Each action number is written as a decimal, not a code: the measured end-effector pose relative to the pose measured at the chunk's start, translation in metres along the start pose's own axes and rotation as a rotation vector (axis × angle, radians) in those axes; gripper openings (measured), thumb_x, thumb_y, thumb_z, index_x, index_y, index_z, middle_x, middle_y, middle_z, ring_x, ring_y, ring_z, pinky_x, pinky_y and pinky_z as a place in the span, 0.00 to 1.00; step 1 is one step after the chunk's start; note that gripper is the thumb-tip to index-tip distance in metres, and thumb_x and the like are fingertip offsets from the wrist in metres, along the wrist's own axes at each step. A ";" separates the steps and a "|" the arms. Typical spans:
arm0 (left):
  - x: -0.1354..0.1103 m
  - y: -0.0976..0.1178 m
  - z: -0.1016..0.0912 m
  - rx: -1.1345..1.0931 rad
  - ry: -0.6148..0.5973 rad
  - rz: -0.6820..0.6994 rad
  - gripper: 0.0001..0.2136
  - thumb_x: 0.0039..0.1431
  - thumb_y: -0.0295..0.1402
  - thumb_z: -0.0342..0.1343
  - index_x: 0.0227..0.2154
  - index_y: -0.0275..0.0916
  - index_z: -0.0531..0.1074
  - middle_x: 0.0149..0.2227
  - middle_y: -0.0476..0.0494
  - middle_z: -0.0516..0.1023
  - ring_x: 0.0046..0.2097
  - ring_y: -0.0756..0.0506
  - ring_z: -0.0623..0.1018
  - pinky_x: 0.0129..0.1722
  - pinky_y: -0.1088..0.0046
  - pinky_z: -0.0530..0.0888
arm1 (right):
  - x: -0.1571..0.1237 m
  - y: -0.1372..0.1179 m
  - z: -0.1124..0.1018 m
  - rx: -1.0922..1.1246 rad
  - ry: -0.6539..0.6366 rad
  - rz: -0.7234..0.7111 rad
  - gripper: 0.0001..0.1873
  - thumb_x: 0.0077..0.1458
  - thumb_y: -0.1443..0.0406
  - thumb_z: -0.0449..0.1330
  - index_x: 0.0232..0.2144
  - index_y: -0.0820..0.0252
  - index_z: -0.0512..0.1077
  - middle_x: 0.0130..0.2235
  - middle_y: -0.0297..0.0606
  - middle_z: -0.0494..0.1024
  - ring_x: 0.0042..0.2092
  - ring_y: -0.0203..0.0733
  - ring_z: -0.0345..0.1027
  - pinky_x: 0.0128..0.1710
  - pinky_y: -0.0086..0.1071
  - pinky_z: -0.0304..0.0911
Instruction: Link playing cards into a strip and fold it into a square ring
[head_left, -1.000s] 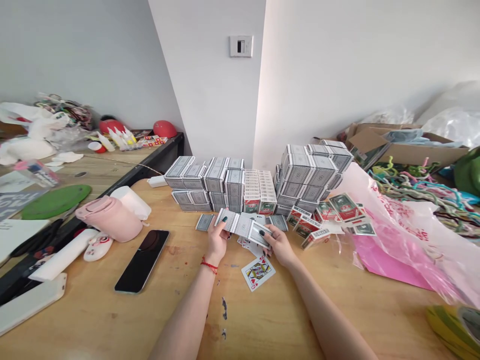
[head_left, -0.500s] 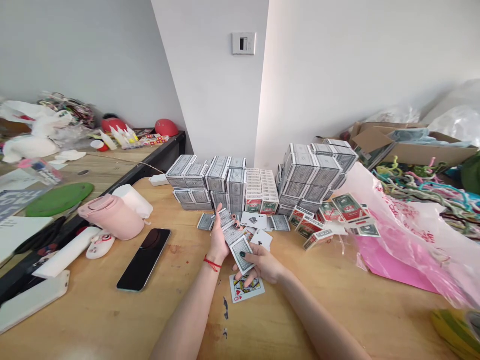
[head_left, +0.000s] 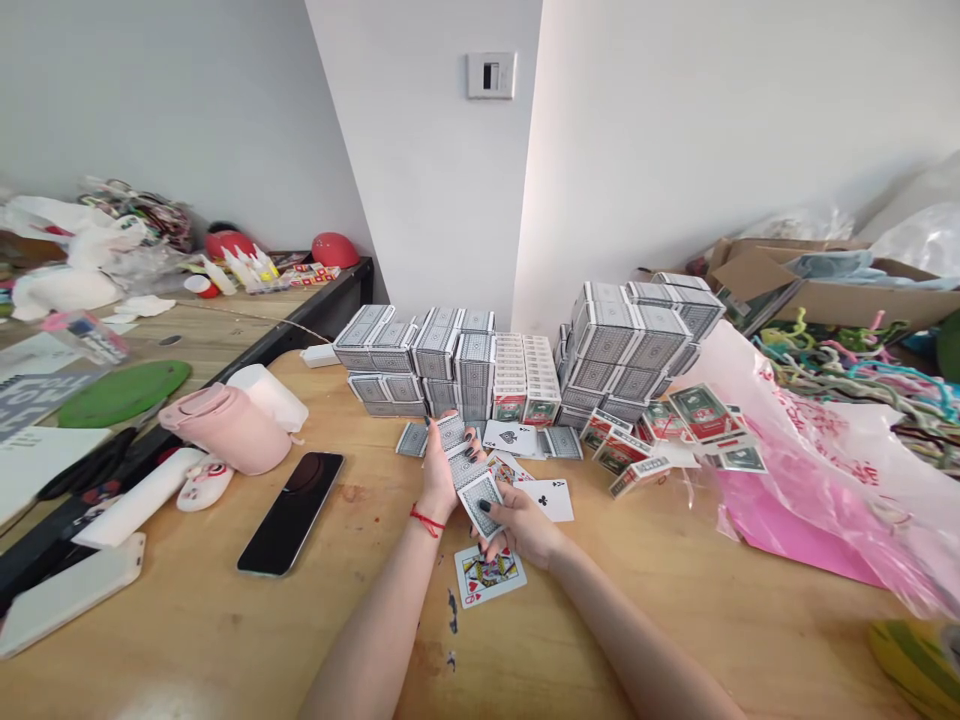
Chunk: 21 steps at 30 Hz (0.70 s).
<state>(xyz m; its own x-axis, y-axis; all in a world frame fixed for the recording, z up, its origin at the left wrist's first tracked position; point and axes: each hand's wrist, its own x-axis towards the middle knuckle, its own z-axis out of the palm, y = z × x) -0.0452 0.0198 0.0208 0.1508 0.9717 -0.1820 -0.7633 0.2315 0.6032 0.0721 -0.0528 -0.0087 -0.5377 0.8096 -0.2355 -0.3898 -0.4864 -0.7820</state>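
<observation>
My left hand (head_left: 441,465) is closed round playing cards (head_left: 459,458) with grey patterned backs, its thumb along their left edge. Between the thumb and fingers of my right hand (head_left: 525,522) is a playing card (head_left: 480,503), back side up, overlapping the near end of those cards. A queen of hearts (head_left: 491,577) lies face up on the table just below my right hand. Beyond the hands lie a spade ace (head_left: 510,438) and a club ace (head_left: 553,499), both face up. A picture card (head_left: 506,467) is partly covered between them.
Stacks of grey card decks (head_left: 390,350) stand at the back, with a taller stack (head_left: 622,340) at right. Red and green card boxes (head_left: 622,450) lie before it. A phone (head_left: 291,513), a pink bottle (head_left: 225,430) and pink plastic (head_left: 795,520) flank the hands.
The club ace now lies further right, more of it showing. My right hand and its card have shifted slightly up and left. My left hand stays round its cards.
</observation>
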 end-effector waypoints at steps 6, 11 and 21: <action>-0.003 -0.004 0.003 0.042 0.005 -0.027 0.20 0.50 0.53 0.46 0.38 0.44 0.64 0.23 0.51 0.63 0.20 0.53 0.63 0.18 0.77 0.61 | 0.000 -0.001 0.000 0.010 0.000 0.002 0.19 0.43 0.57 0.63 0.33 0.59 0.60 0.25 0.34 0.74 0.21 0.35 0.68 0.19 0.29 0.65; -0.003 -0.004 0.000 0.041 -0.006 -0.020 0.20 0.50 0.53 0.46 0.38 0.43 0.64 0.23 0.51 0.63 0.19 0.53 0.62 0.18 0.77 0.61 | 0.001 -0.001 0.001 -0.001 -0.011 0.003 0.19 0.42 0.57 0.63 0.31 0.60 0.61 0.26 0.35 0.74 0.22 0.36 0.68 0.20 0.30 0.66; -0.006 -0.005 0.004 0.051 0.004 -0.040 0.20 0.50 0.52 0.47 0.39 0.43 0.63 0.22 0.52 0.63 0.18 0.53 0.62 0.18 0.77 0.63 | -0.003 -0.007 0.006 -0.078 0.026 0.027 0.19 0.40 0.57 0.64 0.30 0.60 0.62 0.27 0.35 0.75 0.24 0.36 0.68 0.23 0.32 0.66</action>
<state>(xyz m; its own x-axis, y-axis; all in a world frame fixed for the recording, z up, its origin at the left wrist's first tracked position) -0.0399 0.0125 0.0218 0.1779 0.9613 -0.2103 -0.7238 0.2726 0.6338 0.0720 -0.0536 0.0007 -0.5272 0.8054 -0.2709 -0.3156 -0.4816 -0.8176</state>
